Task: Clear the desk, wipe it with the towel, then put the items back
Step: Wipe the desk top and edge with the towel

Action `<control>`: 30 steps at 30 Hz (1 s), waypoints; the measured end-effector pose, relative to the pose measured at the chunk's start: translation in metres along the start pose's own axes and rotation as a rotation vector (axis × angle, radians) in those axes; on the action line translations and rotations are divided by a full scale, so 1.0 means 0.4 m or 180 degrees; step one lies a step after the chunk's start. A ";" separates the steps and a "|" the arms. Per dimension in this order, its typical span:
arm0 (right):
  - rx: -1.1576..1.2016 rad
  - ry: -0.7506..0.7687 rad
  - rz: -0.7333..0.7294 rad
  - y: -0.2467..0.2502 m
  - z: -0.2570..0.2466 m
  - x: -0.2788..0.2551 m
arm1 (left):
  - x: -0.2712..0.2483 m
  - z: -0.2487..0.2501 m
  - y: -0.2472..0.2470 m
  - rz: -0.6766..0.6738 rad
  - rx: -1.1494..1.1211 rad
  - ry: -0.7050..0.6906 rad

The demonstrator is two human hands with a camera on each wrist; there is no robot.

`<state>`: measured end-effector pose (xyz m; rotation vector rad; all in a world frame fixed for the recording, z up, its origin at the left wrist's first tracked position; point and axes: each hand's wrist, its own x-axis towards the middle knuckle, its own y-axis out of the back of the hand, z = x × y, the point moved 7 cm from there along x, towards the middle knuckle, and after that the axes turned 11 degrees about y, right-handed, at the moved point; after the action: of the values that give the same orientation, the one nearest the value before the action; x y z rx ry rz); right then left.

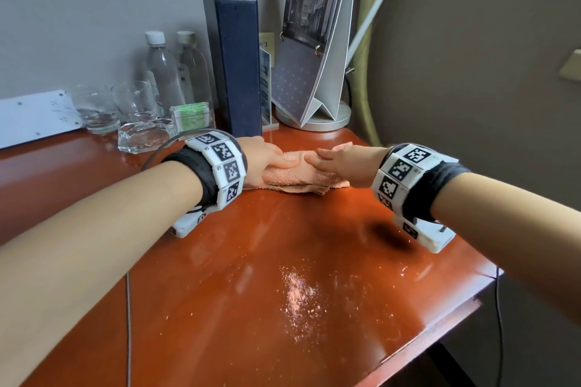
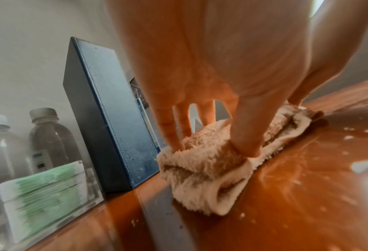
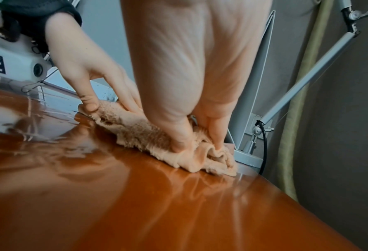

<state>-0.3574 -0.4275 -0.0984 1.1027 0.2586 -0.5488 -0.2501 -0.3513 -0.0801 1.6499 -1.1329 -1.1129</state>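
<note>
A folded peach towel (image 1: 301, 177) lies on the glossy red-brown desk (image 1: 204, 308), towards the back, in front of the navy box. My left hand (image 1: 283, 163) grips its left end; in the left wrist view the thumb (image 2: 246, 142) presses the near side and the fingers (image 2: 170, 134) curl over the far side. My right hand (image 1: 320, 159) pinches the right end of the towel (image 3: 140, 134) between thumb (image 3: 178, 142) and fingers. Pale crumbs (image 1: 298, 292) are scattered on the desk nearer to me.
Along the back wall stand a navy box (image 1: 239, 66), two water bottles (image 1: 162, 72), two glasses (image 1: 135, 100), a glass ashtray (image 1: 144, 137), a swab box (image 1: 191, 116), a desk calendar (image 1: 314, 41) and a lamp base (image 1: 339, 121). The desk's edge (image 1: 471, 302) runs along the right.
</note>
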 end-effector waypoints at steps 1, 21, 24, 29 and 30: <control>-0.0008 0.0012 0.0009 0.000 -0.005 -0.008 | -0.005 0.004 0.000 -0.0005 0.0038 -0.0010; 0.0310 -0.0088 -0.0044 -0.020 0.019 -0.031 | 0.023 0.010 -0.043 -0.0130 0.0190 -0.0137; 0.0397 -0.0199 -0.0041 -0.037 0.050 -0.037 | 0.056 0.032 -0.025 -0.0129 0.0252 -0.0159; 0.0588 -0.0386 -0.0164 -0.081 0.109 -0.048 | 0.119 0.071 0.007 0.0026 0.0190 -0.0127; 0.0589 -0.0398 -0.0205 -0.089 0.119 -0.051 | 0.131 0.081 0.012 0.0045 0.0210 -0.0104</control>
<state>-0.3972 -0.4761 -0.0957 1.2368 0.1366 -0.7074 -0.2714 -0.4071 -0.0950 1.6769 -1.2120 -1.1078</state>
